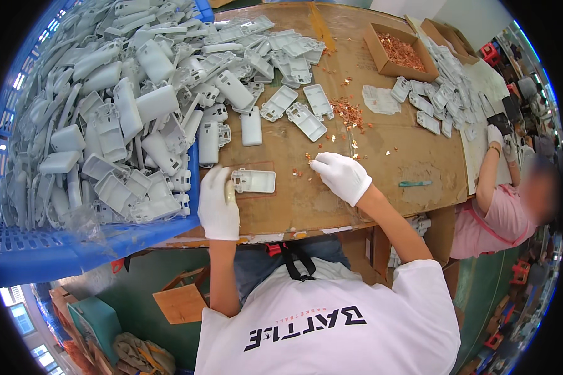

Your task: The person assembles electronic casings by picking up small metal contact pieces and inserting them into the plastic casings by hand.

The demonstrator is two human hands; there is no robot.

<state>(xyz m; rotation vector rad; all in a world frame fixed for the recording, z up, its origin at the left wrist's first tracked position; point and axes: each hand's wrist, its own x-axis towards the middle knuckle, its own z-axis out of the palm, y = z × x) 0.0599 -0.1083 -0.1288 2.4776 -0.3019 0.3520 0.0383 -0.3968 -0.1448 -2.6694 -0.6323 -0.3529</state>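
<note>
My gloved left hand grips one end of a white plastic housing, which lies with its hollow side up on the cardboard-covered table. To its right, my gloved right hand is closed, thumb and fingertips together beside a few small copper pieces. What sits between those fingertips is too small to make out. Beyond the right hand spreads a loose pile of copper pieces. Several more white housings lie just past my hands, among them an open one and one face down.
A blue plastic crate heaped with white housings fills the left side. At the far right stand a cardboard box of copper pieces and more housings. A green-handled tool lies on the right. A co-worker in pink sits beyond.
</note>
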